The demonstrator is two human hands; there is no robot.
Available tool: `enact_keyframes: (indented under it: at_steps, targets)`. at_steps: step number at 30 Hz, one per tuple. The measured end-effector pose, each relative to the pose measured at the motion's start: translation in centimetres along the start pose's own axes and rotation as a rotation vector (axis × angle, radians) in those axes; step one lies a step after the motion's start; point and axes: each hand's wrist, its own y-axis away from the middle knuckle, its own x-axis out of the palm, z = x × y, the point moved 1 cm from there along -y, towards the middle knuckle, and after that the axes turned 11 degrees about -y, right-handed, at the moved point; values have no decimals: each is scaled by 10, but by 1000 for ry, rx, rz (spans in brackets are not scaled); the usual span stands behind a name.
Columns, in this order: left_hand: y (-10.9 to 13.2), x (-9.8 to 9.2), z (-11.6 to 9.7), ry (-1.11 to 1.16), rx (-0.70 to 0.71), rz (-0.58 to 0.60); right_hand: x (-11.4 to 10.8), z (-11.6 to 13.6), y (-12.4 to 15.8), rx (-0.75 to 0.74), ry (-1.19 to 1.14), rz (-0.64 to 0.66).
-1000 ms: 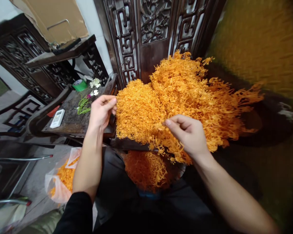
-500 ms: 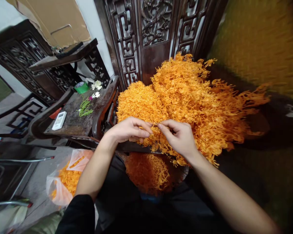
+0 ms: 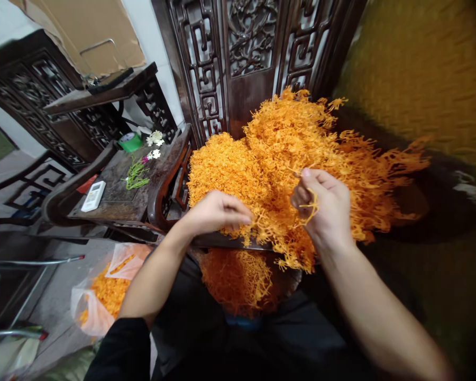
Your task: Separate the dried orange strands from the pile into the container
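Observation:
A big heap of orange plastic sprigs (image 3: 285, 159) lies on a dark surface in front of me. My left hand (image 3: 218, 211) rests at the heap's near edge, fingers closed in a pinch on sprigs there. My right hand (image 3: 325, 209) is lifted a little over the heap's middle, fingers curled round a single orange sprig (image 3: 310, 203). Below the edge, on my lap, sits a second smaller mass of orange sprigs (image 3: 238, 278).
A dark carved chair (image 3: 115, 185) to the left carries a white remote (image 3: 93, 194), green stems (image 3: 136, 174), white flowers and a green tape roll. A plastic bag of orange pieces (image 3: 103, 296) lies on the floor. A carved wooden screen (image 3: 246, 58) stands behind the heap.
My left hand came from the heap's left side to its near edge. My right hand then pulled up and to the right, away from the left, with one sprig in it.

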Motion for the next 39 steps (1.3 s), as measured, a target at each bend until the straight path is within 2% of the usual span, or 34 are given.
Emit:
enact_keyframes:
  at_steps: [3,5,6,8,11,13,15,20,26,29,34,39]
  targets:
    - [-34,-30,22,-191,38,-516,10,-1,3,192,-194,-8]
    - [-60,-49,36,-353,60,-777,18,-4,7,293,-265,34]
    - [-72,-56,43,-429,69,-884,22,-6,8,323,-299,44]
    - [-91,-66,53,-610,95,-960,25,-8,10,364,-348,62]
    - [-108,-68,65,-838,8,-902,27,-7,13,406,-383,89]
    - [-110,-64,69,-949,-54,-853,27,-6,14,421,-390,96]
    - [-108,-59,68,-1014,-40,-861,27,-6,16,432,-393,86]
    - [-98,-55,65,-1009,110,-972,23,-8,16,472,-388,78]
    - [-96,-61,77,-927,-4,-918,21,-10,19,496,-326,137]
    - [-85,-52,69,-895,-71,-794,21,-14,19,508,-294,159]
    - [-48,-19,48,-1049,-127,-486,19,-21,20,547,-293,179]
    - [-5,19,33,-1160,47,-155,20,-30,27,535,-244,191]
